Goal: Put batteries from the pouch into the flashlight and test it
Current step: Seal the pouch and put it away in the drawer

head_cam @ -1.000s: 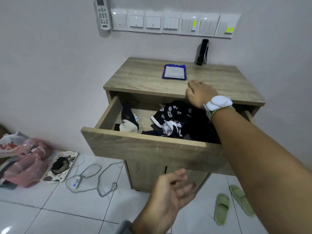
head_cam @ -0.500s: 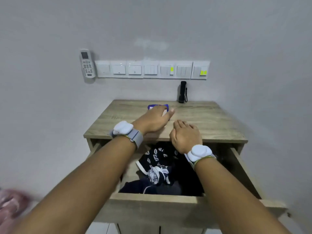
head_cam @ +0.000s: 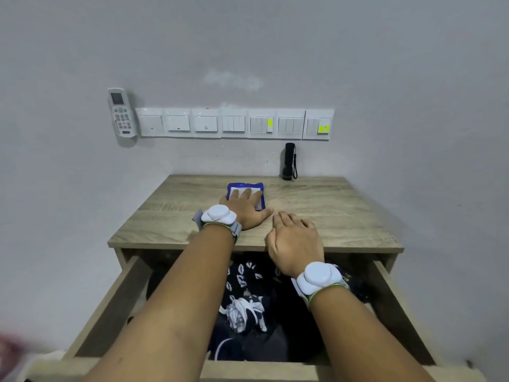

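Left hand (head_cam: 246,209) flat on blue pouch (head_cam: 246,194), flashlight (head_cam: 289,161) well apart

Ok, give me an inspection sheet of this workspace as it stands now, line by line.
Surface: wooden cabinet top, mostly bare.
Job's things: blue pouch lying flat mid-top; black flashlight upright against the wall, untouched.
Clutter: open drawer full of dark clothes.
Grippers: left hand flat on the pouch; right hand resting empty at the front edge.
Cables: nothing seen; only the flashlight's wrist strap.
Surroundings: switch row and remote on the wall.
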A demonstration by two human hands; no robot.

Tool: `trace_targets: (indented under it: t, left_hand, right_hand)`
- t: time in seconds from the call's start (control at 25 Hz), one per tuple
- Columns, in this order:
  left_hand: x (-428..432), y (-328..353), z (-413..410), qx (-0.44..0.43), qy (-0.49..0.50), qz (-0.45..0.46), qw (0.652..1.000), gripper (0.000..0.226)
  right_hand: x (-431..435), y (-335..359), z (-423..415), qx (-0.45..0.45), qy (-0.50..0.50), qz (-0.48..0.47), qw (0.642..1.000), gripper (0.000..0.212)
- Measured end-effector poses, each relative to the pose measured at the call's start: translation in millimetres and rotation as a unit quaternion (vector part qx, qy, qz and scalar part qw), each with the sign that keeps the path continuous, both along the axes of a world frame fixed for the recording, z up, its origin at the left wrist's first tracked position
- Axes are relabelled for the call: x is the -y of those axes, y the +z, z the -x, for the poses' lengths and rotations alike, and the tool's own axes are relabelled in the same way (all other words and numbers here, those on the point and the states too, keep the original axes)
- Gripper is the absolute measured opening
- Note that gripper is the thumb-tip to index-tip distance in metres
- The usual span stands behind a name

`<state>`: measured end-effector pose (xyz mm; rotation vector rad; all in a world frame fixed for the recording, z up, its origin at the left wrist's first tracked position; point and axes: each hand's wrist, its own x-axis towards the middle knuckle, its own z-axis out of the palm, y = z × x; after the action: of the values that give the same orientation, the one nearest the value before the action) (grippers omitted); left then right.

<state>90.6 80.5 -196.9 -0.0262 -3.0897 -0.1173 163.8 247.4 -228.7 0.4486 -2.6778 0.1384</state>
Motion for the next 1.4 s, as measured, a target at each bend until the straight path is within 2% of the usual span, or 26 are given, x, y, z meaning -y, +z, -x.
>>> trace_targets:
  t: [0.32,0.48,0.64,0.72,0.8,1.0,1.12,1.28,1.32,1.4]
  left_hand:
    - [-1,-8,-44,-0.02,-0.004,0.02,1.0,0.07]
    - [0,-13,-100,-0.059,-0.022,0.016,0.998,0.076]
    - [0,-18,-164,-0.092,-0.056,0.085,0.991,0.082]
    - [4,-14,-186,-0.068,-0.067,0.114,0.989,0.085]
    - [8,0,-203,-0.041,-0.069,0.097,0.992,0.085]
    - [21,20,-254,-0.045,-0.062,0.058,0.995,0.045]
    - [35,19,-277,0.004,-0.073,0.035,0.997,0.053]
    - [49,11,-258,0.051,-0.069,0.03,0.996,0.062]
    - [51,7,-249,0.074,-0.063,0.041,0.994,0.071]
    - [54,-4,-234,0.176,-0.036,0.068,0.981,0.083]
  right_hand:
    - [-1,8,-11,0.029,0.002,-0.013,0.999,0.082]
    - [-1,11,-11,0.06,-0.002,-0.018,0.998,0.062]
    - [-2,12,-13,0.072,-0.003,-0.01,0.997,0.054]
    - [-2,14,-14,0.081,0.004,-0.004,0.997,0.055]
    - [-3,14,-15,0.082,0.005,-0.002,0.997,0.055]
    - [-5,13,-16,0.076,0.005,-0.005,0.997,0.057]
    - [-4,13,-14,0.081,0.008,-0.005,0.997,0.056]
    - [-5,12,-13,0.075,0.009,-0.007,0.997,0.056]
    - [-5,11,-12,0.072,0.007,-0.006,0.997,0.056]
    - [-6,10,-11,0.069,0.008,-0.007,0.998,0.056]
